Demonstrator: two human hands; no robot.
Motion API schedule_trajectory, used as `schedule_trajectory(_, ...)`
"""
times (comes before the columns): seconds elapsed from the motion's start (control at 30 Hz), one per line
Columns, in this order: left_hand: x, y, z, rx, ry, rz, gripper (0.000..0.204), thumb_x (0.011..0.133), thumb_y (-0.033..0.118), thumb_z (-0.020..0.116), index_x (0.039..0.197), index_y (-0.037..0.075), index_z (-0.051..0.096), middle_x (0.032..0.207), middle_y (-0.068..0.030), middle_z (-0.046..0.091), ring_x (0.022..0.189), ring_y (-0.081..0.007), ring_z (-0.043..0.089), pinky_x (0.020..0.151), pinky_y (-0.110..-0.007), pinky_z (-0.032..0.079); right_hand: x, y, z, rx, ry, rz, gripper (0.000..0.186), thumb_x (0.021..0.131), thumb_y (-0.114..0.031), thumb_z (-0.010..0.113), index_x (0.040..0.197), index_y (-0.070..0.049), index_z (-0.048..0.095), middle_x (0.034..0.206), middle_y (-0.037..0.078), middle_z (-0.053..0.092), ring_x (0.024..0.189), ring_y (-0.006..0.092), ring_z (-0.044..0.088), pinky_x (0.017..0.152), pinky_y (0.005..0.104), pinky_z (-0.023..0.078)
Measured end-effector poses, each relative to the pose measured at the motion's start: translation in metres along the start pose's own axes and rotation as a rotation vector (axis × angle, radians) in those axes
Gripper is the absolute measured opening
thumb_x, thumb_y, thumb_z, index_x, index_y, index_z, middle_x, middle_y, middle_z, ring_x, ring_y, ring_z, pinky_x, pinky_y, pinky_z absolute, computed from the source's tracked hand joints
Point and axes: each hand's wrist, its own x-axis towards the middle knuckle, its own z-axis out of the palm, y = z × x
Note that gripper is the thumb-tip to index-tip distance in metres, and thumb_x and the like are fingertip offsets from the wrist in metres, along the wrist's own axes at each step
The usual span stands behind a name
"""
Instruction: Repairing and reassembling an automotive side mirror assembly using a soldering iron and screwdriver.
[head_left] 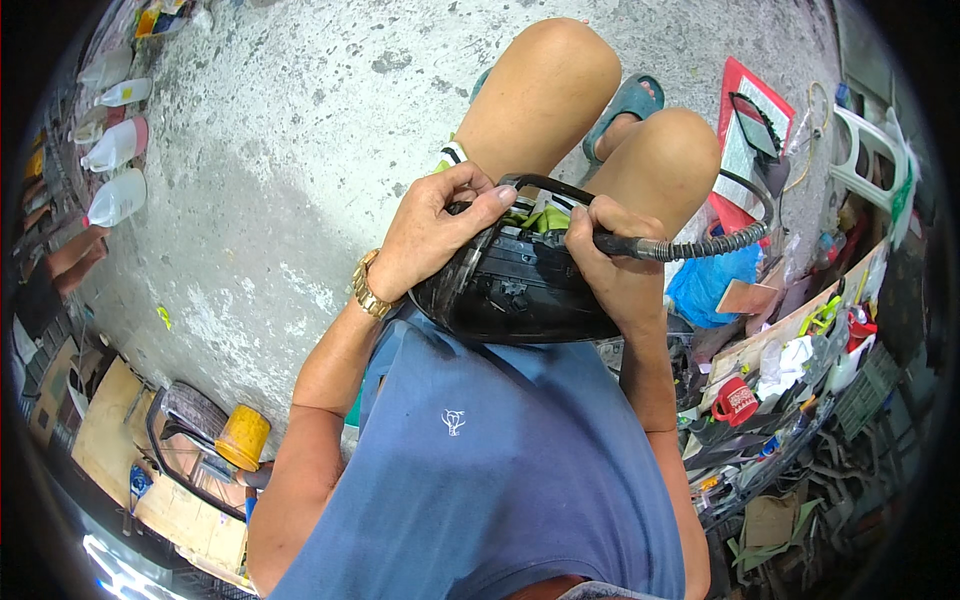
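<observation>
On my lap rests a hollow black plastic housing [510, 300] with a narrow curved frame along its upper edge, tilted over my bare legs. My left hand [445, 220], a gold-coloured watch on its wrist, is closed on the frame at the housing's upper left, the thumb pressed near the rim. My right hand [615, 255] is closed round a black cylindrical handle at the housing's right side; from it a cable in a ribbed, spring-like sleeve [715, 242] curves up and loops back behind my knee. Green cloth [545, 218] shows through the frame.
Translucent jugs [115, 200] line the left. At lower left are a yellow bucket [242, 437] and wooden boards [110, 425]. To the right lie a red clipboard [732, 85], a blue plastic bag [705, 290], a white stool [865, 150], a red mug [735, 402] and scattered clutter.
</observation>
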Motion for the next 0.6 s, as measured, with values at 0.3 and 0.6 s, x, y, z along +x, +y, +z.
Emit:
schedule_trajectory(0.3,-0.0010,0.0028,0.0000,0.009,0.004,-0.001,0.026,0.094,0.026,0.061,0.095,0.000,0.063,0.077,0.0029,0.059,0.071,-0.0019,0.049,0.063,-0.020,0.040,-0.0004,-0.0009,0.0003,0.016,-0.006,-0.009,0.028,0.085,-0.010,0.063,0.063,-0.001,0.047,0.054,0.013,0.048,0.043,0.0216,0.047,0.046,0.0350,0.039)
schedule_trajectory(0.6,-0.0014,0.0024,0.0003,0.020,0.007,0.001,0.026,0.093,0.026,0.062,0.094,0.001,0.062,0.077,0.0026,0.060,0.072,-0.0021,0.050,0.063,-0.020,0.040,-0.0008,-0.0040,-0.0002,0.025,-0.012,-0.003,0.026,0.085,-0.009,0.062,0.065,-0.001,0.048,0.055,0.013,0.049,0.045,0.0217,0.047,0.048,0.0345,0.039)
